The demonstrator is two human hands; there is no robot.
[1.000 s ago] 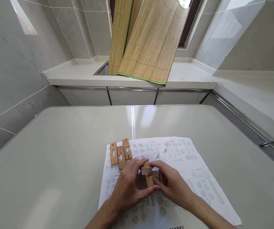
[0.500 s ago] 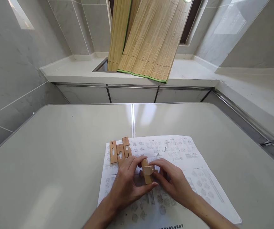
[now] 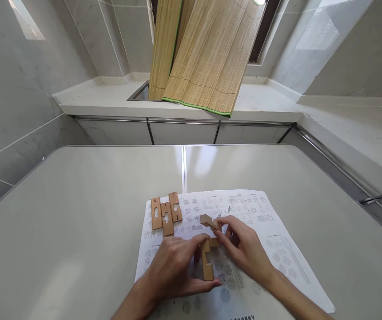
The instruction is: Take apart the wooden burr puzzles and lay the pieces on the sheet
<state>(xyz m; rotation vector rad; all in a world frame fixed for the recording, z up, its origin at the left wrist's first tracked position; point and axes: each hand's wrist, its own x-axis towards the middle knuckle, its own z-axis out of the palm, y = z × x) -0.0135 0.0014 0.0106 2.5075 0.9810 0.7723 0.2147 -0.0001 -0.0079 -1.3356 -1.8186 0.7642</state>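
My left hand (image 3: 181, 264) grips a notched wooden puzzle piece (image 3: 207, 266) between thumb and fingers, and a second short block (image 3: 214, 242) juts out at its top right. Pinched in my right hand (image 3: 240, 242) is another wooden puzzle piece (image 3: 208, 221), held just above and apart from the left hand's piece. Beyond my left hand, three flat wooden pieces lie side by side: one marked 2 (image 3: 157, 213) with a slot, a middle one (image 3: 167, 219) marked 1, and a right one (image 3: 175, 207) with a side notch.
Under my hands lies a large printed paper sheet (image 3: 254, 209) on a glossy pale table (image 3: 111, 191) with a centre seam. Behind it is a white ledge (image 3: 104, 100) where a bamboo mat (image 3: 207, 66) hangs down. Tiled walls stand left and right.
My right hand has lifted its wooden piece up and away from the left hand's piece. My left hand has shifted slightly towards me, uncovering the flat pieces.
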